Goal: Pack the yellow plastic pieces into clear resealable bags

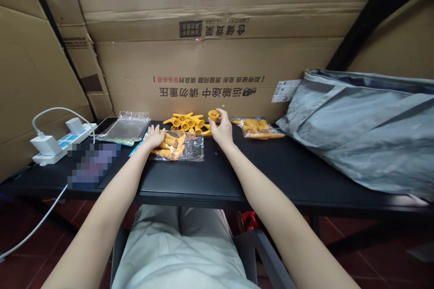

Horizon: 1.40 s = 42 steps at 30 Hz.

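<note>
Head | yellow piece (pixel 213 114): hollow, round-mouthed | right hand (pixel 222 132) pinches it | left hand (pixel 155 136) spread on clear bag (pixel 194 152)

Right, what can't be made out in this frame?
In the head view:
Held yellow piece: lower part, behind right hand.
Filled bag: left end, partly under left hand.
Loose yellow pile: exact count, pieces overlap.
Gray bag: right end, cut by picture edge.
Pixelated item: details, lost to mosaic.

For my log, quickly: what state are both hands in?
Left hand: open, touching the filled clear plastic bag.
Right hand: closed, holding one yellow funnel-shaped piece.
</note>
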Each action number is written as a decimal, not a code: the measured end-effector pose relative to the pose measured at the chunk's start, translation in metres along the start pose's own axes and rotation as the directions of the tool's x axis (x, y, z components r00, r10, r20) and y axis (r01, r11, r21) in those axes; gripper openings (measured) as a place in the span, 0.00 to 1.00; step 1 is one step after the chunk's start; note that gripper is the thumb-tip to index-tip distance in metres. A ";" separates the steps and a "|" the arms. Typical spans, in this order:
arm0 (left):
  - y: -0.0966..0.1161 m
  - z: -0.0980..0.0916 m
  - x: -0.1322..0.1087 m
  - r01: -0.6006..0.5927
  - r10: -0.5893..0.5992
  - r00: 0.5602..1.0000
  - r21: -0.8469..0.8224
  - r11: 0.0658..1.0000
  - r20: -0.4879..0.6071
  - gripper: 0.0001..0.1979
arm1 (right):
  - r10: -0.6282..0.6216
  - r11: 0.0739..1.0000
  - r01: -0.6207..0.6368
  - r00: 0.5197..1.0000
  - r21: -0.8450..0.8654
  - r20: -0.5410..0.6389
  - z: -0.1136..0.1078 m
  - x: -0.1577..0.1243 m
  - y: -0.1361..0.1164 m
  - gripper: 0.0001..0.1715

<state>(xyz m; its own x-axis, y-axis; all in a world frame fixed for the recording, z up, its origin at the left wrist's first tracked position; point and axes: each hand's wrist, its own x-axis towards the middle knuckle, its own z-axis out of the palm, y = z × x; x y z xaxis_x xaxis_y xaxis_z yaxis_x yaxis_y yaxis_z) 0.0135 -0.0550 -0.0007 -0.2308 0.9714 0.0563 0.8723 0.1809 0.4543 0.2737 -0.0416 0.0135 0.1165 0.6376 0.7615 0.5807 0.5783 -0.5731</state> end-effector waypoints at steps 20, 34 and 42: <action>-0.002 0.003 0.003 -0.002 0.002 0.999 0.001 1.000 -0.034 0.33 | 0.013 0.999 0.035 0.489 -0.035 0.872 -0.007 -0.014 -0.030 0.14; -0.002 0.003 0.003 -0.013 0.014 0.999 0.016 1.000 -0.033 0.34 | -0.161 0.979 -0.018 0.542 0.203 0.825 0.000 -0.022 -0.049 0.20; -0.003 0.005 0.004 -0.014 0.015 0.999 0.009 1.000 -0.049 0.33 | -0.167 0.977 -0.017 0.561 0.214 0.811 0.008 -0.032 -0.052 0.19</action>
<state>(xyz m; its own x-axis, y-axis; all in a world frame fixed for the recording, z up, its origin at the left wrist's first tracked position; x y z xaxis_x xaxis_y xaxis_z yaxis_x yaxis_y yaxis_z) 0.0119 -0.0504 -0.0068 -0.2388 0.9652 0.1066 0.8793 0.1684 0.4455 0.2336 -0.0878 0.0167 -0.6852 0.6734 0.2774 0.3931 0.6626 -0.6375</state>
